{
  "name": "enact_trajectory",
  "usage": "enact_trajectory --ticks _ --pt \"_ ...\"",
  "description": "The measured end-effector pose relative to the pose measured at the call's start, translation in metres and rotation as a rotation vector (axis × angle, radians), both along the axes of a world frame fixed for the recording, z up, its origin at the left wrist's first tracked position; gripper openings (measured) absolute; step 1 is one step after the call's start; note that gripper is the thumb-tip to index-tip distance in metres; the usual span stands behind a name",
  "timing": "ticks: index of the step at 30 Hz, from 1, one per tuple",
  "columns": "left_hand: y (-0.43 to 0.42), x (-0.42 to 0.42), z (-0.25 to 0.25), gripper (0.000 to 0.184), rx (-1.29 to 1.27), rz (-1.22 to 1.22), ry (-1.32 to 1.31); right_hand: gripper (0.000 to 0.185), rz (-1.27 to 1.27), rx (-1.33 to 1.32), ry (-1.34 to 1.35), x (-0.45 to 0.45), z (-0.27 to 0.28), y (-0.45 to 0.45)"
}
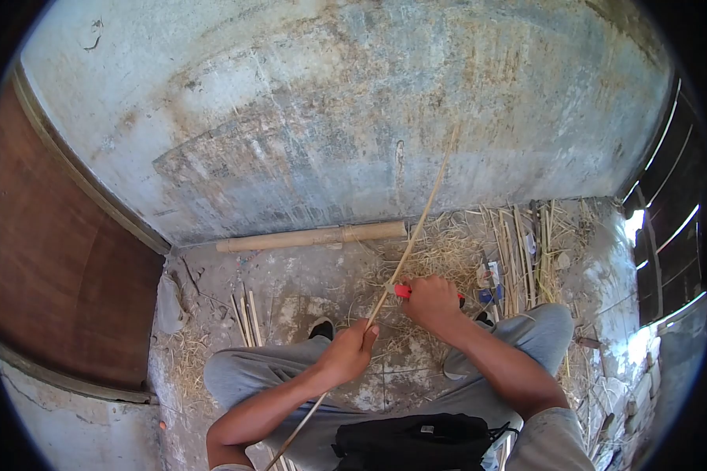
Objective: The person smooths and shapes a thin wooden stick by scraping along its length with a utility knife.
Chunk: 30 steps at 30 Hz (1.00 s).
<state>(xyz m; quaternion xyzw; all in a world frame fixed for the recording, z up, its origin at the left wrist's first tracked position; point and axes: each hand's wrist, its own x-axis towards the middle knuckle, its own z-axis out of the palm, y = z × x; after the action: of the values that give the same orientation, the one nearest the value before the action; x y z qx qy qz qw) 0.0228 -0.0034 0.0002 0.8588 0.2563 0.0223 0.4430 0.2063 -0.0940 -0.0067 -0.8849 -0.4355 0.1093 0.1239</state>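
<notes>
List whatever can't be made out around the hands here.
Head view throughout:
Red tool: its middle is hidden by the right hand; its end at the strip is too small to identify.
Long thin strip: its near end is cut off by the bottom edge.
Left hand: its underside is turned away from the camera.
Pale label on the black item: too small to read.

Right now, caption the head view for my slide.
Left hand gripping a long thin strip, right hand holding a red-handled tool up to it.
</notes>
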Motion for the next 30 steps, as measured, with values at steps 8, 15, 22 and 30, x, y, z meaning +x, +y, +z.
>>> enact_trajectory --ticks 8,15,22,30 --pt "-0.002 -0.001 0.005 0.028 -0.002 -0.004 -0.005 0.028 0.04 0.096 -0.143 0.001 -0.012 0.001" --pt "-0.003 -0.004 0.001 0.028 0.019 -0.013 0.006 0.028 0.049 0.057 -0.103 0.007 -0.019 0.006" --pt "-0.002 -0.004 0.003 0.029 0.052 -0.008 -0.005 0.029 0.013 0.058 -0.129 0.012 -0.002 0.007" --pt "-0.007 -0.007 0.012 0.026 0.053 -0.023 0.055 0.035 -0.066 0.063 -0.122 0.027 -0.009 0.009"
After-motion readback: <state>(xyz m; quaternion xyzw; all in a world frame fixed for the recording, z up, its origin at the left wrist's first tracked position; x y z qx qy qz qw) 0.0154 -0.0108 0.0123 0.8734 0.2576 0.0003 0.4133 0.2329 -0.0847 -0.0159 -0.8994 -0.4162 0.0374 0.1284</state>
